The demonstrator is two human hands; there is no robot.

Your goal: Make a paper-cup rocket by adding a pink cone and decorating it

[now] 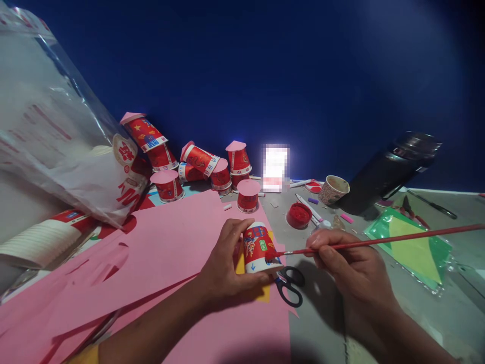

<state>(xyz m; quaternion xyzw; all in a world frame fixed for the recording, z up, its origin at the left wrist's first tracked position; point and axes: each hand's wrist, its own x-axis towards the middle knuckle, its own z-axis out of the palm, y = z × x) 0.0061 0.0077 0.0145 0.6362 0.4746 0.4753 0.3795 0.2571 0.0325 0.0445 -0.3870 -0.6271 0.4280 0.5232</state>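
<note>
My left hand [227, 258] grips a painted paper cup [257, 242] by its rim and base, tilted above the pink paper. Red paint covers much of its side, along with blue and yellow drawings and a green label. In my right hand [348, 263] is a long red paintbrush [382, 238], pinched between thumb and fingers. Its red tip touches the cup's side near the white rim. Black-handled scissors [291, 285] lie just below the cup, their blades hidden. A small pot of red paint [299, 216] stands beyond my right hand.
Several red cups with pink paper tops, such as one cup [248, 196], stand or lean at the back. Pink sheets [159, 242] cover the left. A black flask [386, 174], paper cup [334, 190] and green packet [411, 250] lie right; a plastic bag [68, 116] stands left.
</note>
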